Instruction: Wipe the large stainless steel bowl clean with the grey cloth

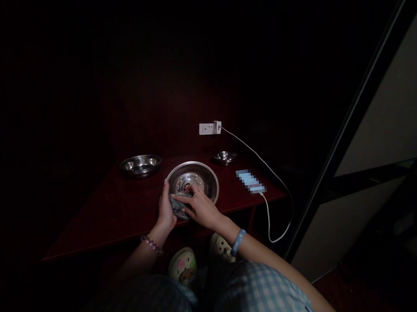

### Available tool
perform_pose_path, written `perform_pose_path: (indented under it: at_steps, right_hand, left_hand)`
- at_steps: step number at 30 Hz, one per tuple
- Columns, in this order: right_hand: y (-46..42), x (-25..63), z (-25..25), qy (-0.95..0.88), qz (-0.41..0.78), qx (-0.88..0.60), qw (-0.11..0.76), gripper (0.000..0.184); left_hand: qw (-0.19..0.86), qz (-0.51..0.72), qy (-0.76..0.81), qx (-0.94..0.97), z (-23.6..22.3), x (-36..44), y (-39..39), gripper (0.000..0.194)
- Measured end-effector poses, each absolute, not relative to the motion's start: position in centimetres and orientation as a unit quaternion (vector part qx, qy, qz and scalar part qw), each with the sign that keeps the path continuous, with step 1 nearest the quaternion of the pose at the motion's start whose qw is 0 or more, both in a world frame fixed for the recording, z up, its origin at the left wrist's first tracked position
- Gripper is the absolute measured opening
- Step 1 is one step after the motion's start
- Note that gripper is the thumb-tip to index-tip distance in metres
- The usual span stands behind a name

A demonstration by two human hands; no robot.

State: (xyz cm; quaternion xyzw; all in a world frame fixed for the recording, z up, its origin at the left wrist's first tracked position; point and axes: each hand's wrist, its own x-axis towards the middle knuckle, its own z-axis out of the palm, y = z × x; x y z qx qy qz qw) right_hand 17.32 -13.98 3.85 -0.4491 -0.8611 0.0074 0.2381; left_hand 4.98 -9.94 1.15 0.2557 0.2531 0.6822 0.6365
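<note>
A shiny metal bowl is tilted up toward me at the front edge of the dark red table. My left hand grips its left rim, the thumb up along the edge. A grey-green cloth lies bunched against the lower left inside of the bowl. Over that cloth reaches my right hand, its fingers pressing it to the metal. Part of the cloth and the fingertips' undersides are hidden.
Toward the back left stands another metal bowl; a smaller metal dish is at the back right. A phone lies on the table, its white cable running to a wall socket. A dark-framed panel rises on the right.
</note>
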Motion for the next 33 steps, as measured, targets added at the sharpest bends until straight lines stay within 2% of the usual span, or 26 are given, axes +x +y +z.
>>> perform_pose_path:
  at_steps: [5, 10, 13, 19, 23, 26, 29, 31, 33]
  right_hand:
    - [-13.9, 17.1, 4.3, -0.855, -0.115, -0.465, 0.199, 0.055]
    - [-13.6, 17.0, 4.3, -0.851, -0.141, -0.451, 0.228, 0.057]
    - [-13.7, 17.2, 5.0, -0.846, -0.145, -0.455, 0.239, 0.052]
    - [-14.2, 18.1, 6.7, -0.789, -0.173, -0.544, 0.226, 0.032]
    - [-14.6, 18.1, 6.7, -0.763, -0.176, -0.591, 0.194, 0.033]
    - [-15.0, 17.9, 6.9, -0.762, -0.155, -0.61, 0.153, 0.032]
    - [-15.3, 17.9, 6.9, -0.777, -0.097, -0.607, 0.134, 0.023]
    - [-15.1, 17.9, 6.7, -0.796, -0.025, -0.584, 0.159, 0.023]
    - [-14.6, 17.8, 6.1, -0.803, 0.088, -0.546, 0.221, 0.029]
  left_hand:
    - [0.629, 0.686, 0.278, 0.238, 1.3, 5.0, -10.0, 0.042]
    - [0.639, 0.679, 0.275, 0.235, 1.3, 5.1, -10.2, 0.046]
    - [0.645, 0.673, 0.271, 0.24, 1.3, 5.2, -10.3, 0.049]
    - [0.561, 0.729, 0.283, 0.27, 1.5, 5.6, -10.6, 0.049]
    - [0.546, 0.734, 0.292, 0.28, 1.5, 5.5, -10.8, 0.051]
    - [0.533, 0.74, 0.296, 0.284, 1.4, 5.4, -10.7, 0.051]
    - [0.535, 0.741, 0.296, 0.278, 1.4, 5.3, -10.6, 0.051]
    - [0.535, 0.744, 0.296, 0.27, 1.4, 5.4, -10.5, 0.049]
    - [0.533, 0.748, 0.297, 0.261, 1.5, 5.4, -10.5, 0.047]
